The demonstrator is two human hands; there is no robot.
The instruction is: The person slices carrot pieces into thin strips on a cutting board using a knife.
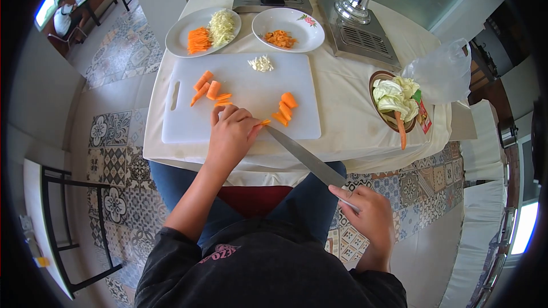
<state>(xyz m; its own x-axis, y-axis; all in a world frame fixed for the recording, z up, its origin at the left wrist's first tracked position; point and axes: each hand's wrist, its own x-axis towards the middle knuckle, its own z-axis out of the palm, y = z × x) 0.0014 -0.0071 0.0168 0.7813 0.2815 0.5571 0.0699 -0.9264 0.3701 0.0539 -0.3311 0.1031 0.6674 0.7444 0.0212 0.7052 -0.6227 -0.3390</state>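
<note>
My right hand (367,212) is wrapped round the handle of a large kitchen knife (311,161). The blade points up and left, its tip at a small piece of carrot (265,122) by my left fingertips. My left hand (233,131) is closed on that carrot piece at the front edge of a white cutting board (240,88). Carrot chunks and sticks (213,89) lie on the board beyond my left hand. More carrot pieces (285,107) rest to the right. A small heap of chopped white pieces (261,64) sits near the board's far edge.
Behind the board stand an oval plate (173,44) of shredded carrot and cabbage and a flowered plate (314,35) of chopped carrot. At right are a bowl (374,84) with cabbage and a carrot, and a plastic bag (442,74). Metal stands (365,37) occupy the back. A person (65,20) sits far left.
</note>
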